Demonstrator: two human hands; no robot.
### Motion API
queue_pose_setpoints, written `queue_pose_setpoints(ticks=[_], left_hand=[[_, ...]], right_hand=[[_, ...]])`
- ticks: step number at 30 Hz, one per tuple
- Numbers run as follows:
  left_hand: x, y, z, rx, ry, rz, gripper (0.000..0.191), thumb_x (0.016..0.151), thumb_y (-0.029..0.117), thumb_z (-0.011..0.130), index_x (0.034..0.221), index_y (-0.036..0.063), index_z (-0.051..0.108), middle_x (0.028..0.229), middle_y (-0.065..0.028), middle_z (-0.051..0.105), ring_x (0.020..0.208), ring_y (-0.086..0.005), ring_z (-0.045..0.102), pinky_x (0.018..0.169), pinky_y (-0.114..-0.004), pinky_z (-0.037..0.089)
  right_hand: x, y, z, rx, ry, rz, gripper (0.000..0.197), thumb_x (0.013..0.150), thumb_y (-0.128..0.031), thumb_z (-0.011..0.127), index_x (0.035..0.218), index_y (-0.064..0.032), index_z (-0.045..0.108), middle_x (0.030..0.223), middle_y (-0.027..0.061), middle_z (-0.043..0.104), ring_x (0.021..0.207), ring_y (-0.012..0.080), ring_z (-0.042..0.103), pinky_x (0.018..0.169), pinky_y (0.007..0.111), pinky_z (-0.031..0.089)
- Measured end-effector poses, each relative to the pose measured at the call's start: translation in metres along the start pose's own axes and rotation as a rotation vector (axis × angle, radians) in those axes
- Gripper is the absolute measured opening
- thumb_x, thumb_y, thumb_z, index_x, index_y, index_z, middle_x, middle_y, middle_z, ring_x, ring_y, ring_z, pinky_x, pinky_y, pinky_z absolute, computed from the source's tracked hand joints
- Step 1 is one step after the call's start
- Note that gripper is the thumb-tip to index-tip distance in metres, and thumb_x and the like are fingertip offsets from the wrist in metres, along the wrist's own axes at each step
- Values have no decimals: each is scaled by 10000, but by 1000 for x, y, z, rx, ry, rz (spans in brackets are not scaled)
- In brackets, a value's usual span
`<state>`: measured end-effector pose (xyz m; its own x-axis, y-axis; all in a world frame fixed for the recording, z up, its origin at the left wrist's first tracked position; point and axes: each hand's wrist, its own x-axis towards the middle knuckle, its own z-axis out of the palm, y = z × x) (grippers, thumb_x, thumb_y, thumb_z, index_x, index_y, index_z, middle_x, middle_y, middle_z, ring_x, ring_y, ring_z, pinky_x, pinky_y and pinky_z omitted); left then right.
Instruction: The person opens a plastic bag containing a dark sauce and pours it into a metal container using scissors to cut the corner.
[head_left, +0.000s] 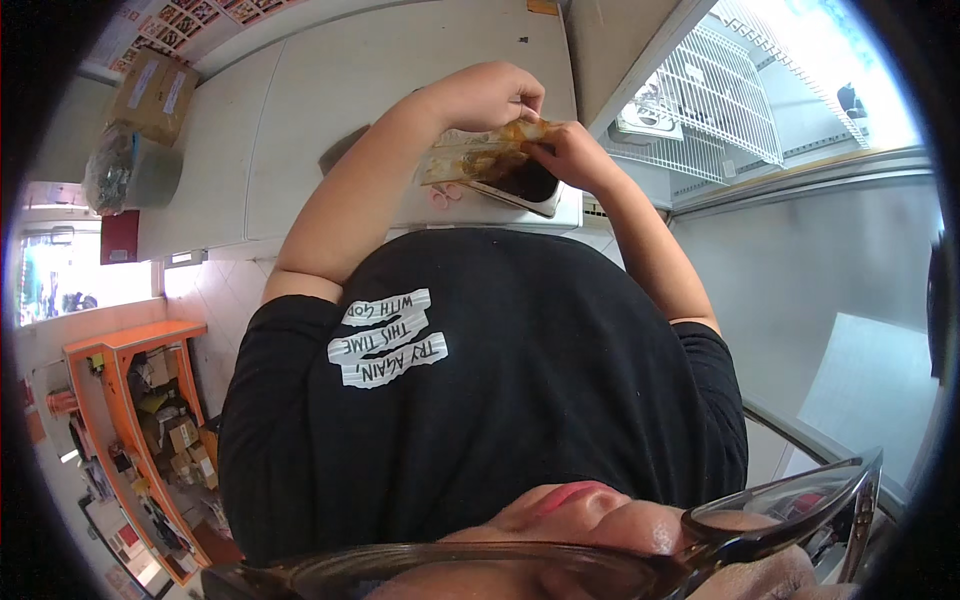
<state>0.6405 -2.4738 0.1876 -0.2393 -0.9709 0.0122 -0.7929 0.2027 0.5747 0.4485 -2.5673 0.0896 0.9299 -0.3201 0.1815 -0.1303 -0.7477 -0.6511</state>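
Note:
A clear plastic bag (472, 155), smeared brown inside, lies slanting over a pale-rimmed tray (546, 208). The tray holds something dark brown (525, 180), partly covered by the bag. My left hand (499, 94) reaches in from the left, its bent fingers pinching the bag's far edge. Close beside it, my right hand (574, 154) grips the bag's right end between thumb and fingers, above the tray. Pink-handled scissors (446, 196) lie on the white worktop (337, 75) at the near side of the bag; their blades are hidden. A dark flat thing (341, 150) shows partly behind my left forearm.
At the worktop's left end are a cardboard box (154, 94) and a filled plastic bag (112, 169). White wire shelves (720, 90) stand in an open cabinet at the right. An orange shelf unit (120, 375) with boxes stands at lower left.

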Motion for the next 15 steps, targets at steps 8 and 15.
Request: queue_pose_setpoints(ticks=[8, 15], left_hand=[[-1, -5, 0, -28, 6, -23, 127, 917, 160, 655, 922, 34, 663, 915, -102, 687, 892, -250, 619, 799, -370, 476], [2, -13, 2, -31, 9, -9, 139, 928, 171, 653, 932, 33, 664, 894, -95, 689, 848, -231, 615, 769, -356, 482]], right_hand=[[-2, -13, 5, 19, -44, 161, 180, 856, -132, 682, 946, 17, 724, 868, 229, 700, 809, 400, 675, 750, 444, 538], [-1, -25, 8, -40, -76, 287, 209, 818, -161, 719, 918, 23, 723, 860, 232, 705, 809, 391, 687, 745, 448, 543]])
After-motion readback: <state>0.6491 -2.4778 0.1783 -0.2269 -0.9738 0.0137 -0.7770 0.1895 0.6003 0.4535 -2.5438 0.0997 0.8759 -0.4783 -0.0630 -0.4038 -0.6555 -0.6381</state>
